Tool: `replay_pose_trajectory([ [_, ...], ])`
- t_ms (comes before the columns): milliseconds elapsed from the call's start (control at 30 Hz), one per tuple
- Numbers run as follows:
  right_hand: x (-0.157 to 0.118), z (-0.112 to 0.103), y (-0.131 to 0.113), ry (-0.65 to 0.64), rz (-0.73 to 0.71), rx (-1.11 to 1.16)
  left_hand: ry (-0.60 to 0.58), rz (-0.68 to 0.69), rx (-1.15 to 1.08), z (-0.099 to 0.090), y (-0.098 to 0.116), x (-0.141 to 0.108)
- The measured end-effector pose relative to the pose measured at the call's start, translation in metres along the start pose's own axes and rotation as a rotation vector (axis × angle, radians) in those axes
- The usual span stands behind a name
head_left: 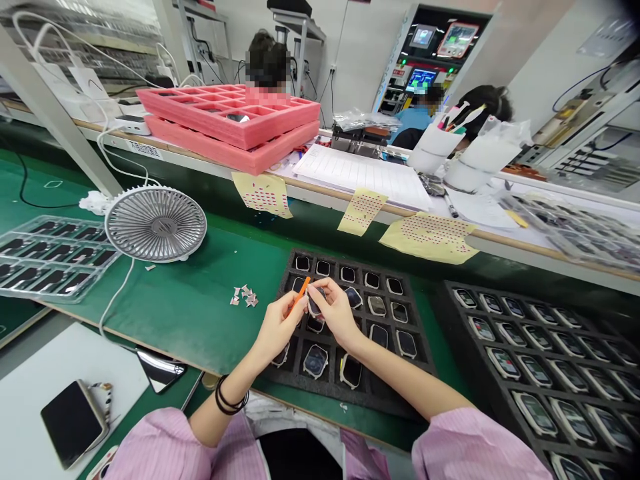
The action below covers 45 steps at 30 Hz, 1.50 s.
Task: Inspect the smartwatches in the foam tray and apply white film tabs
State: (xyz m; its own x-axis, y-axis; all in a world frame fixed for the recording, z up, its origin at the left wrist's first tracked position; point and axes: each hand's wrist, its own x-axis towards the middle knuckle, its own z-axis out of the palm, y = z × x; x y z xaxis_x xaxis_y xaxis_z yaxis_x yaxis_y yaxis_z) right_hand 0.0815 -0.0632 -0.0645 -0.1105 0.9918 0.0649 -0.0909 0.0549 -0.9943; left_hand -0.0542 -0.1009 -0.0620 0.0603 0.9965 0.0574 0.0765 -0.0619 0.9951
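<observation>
Left hand (279, 321): pinching slim orange stick (301, 293)
Right hand (338, 313): pinching smartwatch (315, 307) (glossy, rounded corners)
Tray (374, 388): dark matte foam, squarish pockets

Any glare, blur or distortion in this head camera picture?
Head view: pale glare on the glossy black slab; head view: the bare left hand and bare right hand look fairly sharp; head view: the slanted grey post suggests wide-angle distortion; head view: mosaic patches on background heads.
</observation>
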Motion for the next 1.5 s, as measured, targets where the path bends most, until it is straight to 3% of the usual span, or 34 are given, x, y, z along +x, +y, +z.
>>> replay_pose_trajectory([
  [133, 0.022, -0.033, 0.006, 0.116, -0.039, -0.098, 0.187, -0.071, 0.003, -0.037, -0.005, 0.0],
  [233, 0.037, -0.053, 0.017, 0.077, -0.046, -0.217, 0.251, -0.055, 0.271, -0.066, -0.011, 0.001],
  [333, 0.043, -0.054, 0.033, -0.001, -0.08, -0.379, 0.225, -0.08, 0.571, -0.081, -0.021, 0.004],
  [467, 0.039, -0.043, 0.044, -0.108, -0.161, -0.609, 0.19, -0.158, 0.78, -0.084, -0.033, 0.006],
  [567, 0.032, -0.046, 0.038, -0.165, -0.23, -0.765, 0.184, -0.208, 0.849, -0.086, -0.035, 0.006],
  [700, 0.022, -0.072, 0.024, -0.116, -0.274, -0.964, 0.18, -0.238, 0.875, -0.089, -0.034, 0.007],
  [833, 0.018, -0.1, 0.021, -0.041, -0.211, -1.121, 0.177, -0.204, 0.876, -0.084, -0.036, 0.009],
  [1033, 0.03, -0.113, 0.026, -0.07, -0.115, -1.05, 0.159, -0.174, 0.843, -0.077, -0.036, 0.01],
  [1333, 0.025, -0.104, 0.02, -0.2, -0.058, -0.973, 0.181, -0.185, 0.823, -0.079, -0.03, 0.006],
  [1500, 0.027, -0.108, 0.022, -0.179, -0.065, -0.928, 0.177, -0.161, 0.821, -0.078, -0.035, 0.006],
])
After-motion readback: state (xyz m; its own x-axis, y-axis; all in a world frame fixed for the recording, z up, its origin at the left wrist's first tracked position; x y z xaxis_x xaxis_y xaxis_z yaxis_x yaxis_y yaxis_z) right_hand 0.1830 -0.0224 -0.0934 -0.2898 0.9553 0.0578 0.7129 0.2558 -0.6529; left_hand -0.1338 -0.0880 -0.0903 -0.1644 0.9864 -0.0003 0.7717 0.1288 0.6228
